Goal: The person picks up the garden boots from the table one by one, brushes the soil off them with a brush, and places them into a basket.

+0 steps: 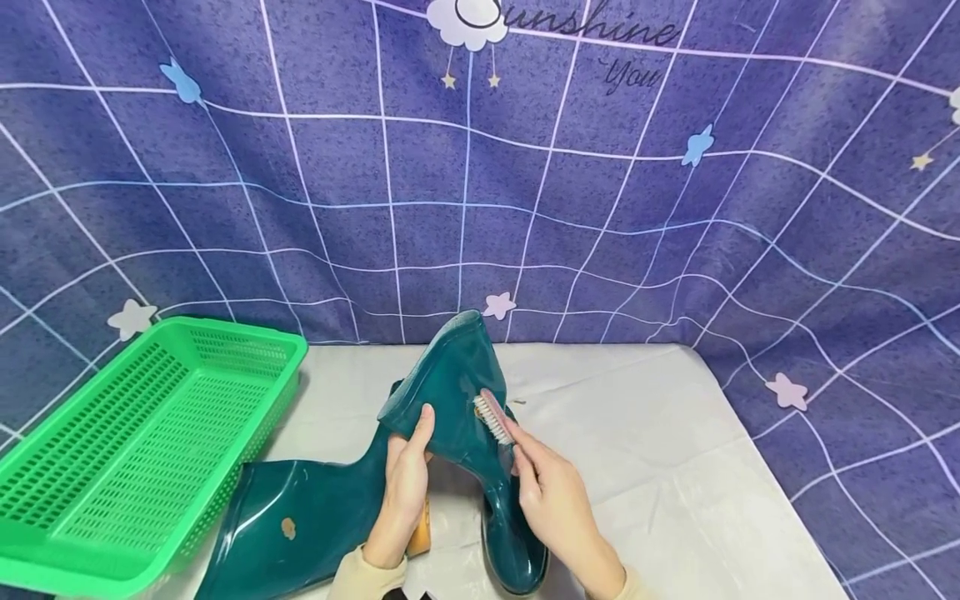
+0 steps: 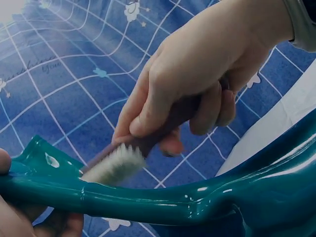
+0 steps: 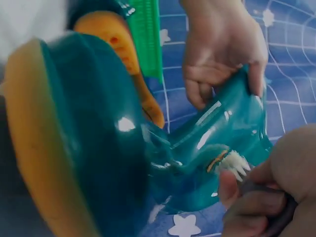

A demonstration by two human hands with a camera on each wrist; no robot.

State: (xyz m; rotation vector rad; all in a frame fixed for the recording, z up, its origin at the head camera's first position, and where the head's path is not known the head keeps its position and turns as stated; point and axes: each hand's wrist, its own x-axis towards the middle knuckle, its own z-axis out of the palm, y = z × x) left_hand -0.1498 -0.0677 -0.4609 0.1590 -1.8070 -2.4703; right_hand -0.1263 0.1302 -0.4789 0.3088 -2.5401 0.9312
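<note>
A dark green rubber boot [image 1: 457, 392] is held up over the table, its shaft tilted and its foot toward me. My left hand [image 1: 406, 477] grips the shaft near the top opening, thumb on the outer face. In my right hand [image 1: 553, 492] is a scrub brush [image 1: 491, 417] with a pinkish back and white bristles. Its bristles lie against the boot's shaft, beside an orange-brown patch [image 3: 217, 160] seen in the right wrist view. The boot's yellow-orange sole [image 3: 34, 133] shows there too. A second green boot [image 1: 300, 517] lies on its side at the left, with a tan spot on its shaft.
A green plastic basket [image 1: 288, 379] stands at the left, close to the lying boot. White cloth [image 1: 675, 450] covers the table. A blue-purple grid-patterned curtain [image 1: 570, 225] hangs behind the far edge.
</note>
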